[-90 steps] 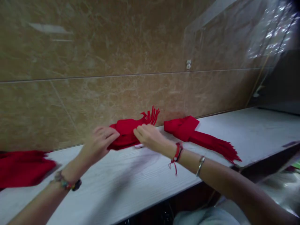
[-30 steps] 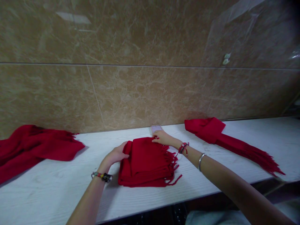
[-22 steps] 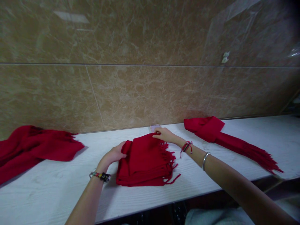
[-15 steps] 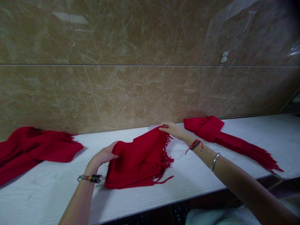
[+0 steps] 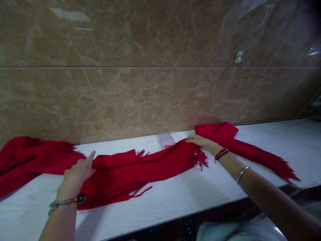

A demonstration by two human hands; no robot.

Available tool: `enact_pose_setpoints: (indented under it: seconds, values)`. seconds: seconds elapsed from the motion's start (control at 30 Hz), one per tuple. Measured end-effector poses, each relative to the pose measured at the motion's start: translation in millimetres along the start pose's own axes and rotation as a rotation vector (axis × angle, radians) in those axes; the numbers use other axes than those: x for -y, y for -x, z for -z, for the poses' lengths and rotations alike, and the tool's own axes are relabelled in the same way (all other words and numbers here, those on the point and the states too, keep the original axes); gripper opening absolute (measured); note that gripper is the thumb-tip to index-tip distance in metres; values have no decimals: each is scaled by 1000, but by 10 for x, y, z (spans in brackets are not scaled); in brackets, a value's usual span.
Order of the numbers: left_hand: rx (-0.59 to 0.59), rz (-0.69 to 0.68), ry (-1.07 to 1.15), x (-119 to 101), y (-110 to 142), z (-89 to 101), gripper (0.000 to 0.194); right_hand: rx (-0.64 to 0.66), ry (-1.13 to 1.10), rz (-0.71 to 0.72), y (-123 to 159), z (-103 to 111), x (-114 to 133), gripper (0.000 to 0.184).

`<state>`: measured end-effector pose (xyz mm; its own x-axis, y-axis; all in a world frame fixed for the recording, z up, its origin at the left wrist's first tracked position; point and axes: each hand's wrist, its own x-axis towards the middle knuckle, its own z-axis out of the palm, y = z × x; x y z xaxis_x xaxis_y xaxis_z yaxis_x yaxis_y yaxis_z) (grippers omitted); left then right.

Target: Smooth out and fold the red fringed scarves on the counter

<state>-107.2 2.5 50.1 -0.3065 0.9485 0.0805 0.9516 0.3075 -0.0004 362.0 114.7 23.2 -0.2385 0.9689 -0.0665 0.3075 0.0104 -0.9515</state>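
A red fringed scarf [image 5: 140,170] lies stretched across the white counter, partly folded, with loose tassels along its lower layers. At its left end is my left hand [image 5: 79,174], thumb over the cloth and index finger extended at the edge; the other fingers are hidden. Toward the right, my right hand [image 5: 199,141] pinches the upper edge of the top layer near its fringed end. That end is slightly lifted, with tassels hanging below the hand.
A second red scarf [image 5: 27,155] lies bunched at the left. Another folded red scarf [image 5: 225,137] rests behind my right forearm. A small pale, blurred rectangular item [image 5: 165,139] sits by the marbled tile wall [image 5: 140,97]. The white counter's [image 5: 140,217] front edge runs below.
My right hand has drawn the scarf's top layer to the right. My left hand and the scarf's folded end have shifted left, so the scarf is longer. More of the pale item shows.
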Motion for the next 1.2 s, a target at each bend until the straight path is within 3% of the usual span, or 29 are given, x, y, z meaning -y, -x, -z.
enact_pose_setpoints:
  seconds: [0.07,0.13,0.17,0.27,0.33,0.5,0.63,0.7,0.77,0.87,1.0,1.13,1.2]
  values:
    - [-10,10,-92,-306,149,104,61,-45,23,27,-140,-91,-38,6]
    - [-8,-148,-53,-635,279,147,60,-77,30,56,-271,-157,-33,7]
    - [27,-227,-26,-780,321,135,58,-83,23,68,-323,-175,-20,7]
    - [158,-274,-4,-1025,330,-13,58,-65,-21,86,-379,-161,28,9]
    - [164,-248,-7,-1017,277,-167,57,-28,-54,75,-310,-112,49,11]
    - [-80,-259,-41,-739,338,-555,61,121,-116,38,250,54,110,23]
    - [-13,-303,-20,-532,549,-661,65,260,-80,96,731,240,213,29]
    - [40,-324,-13,-481,580,-596,68,248,71,148,768,326,250,27]
    - [132,-352,4,-495,531,-471,70,200,336,198,629,356,253,24]
    - [279,-338,41,-647,346,-273,71,27,864,178,245,248,183,16]
    - [283,-301,48,-878,86,-223,64,-135,997,166,-69,-77,11,18]
    - [190,-312,-20,-948,46,-334,65,-222,1014,321,156,-374,-203,34]
    - [119,-275,-29,-1035,137,-348,60,-148,990,499,387,-490,-317,42]
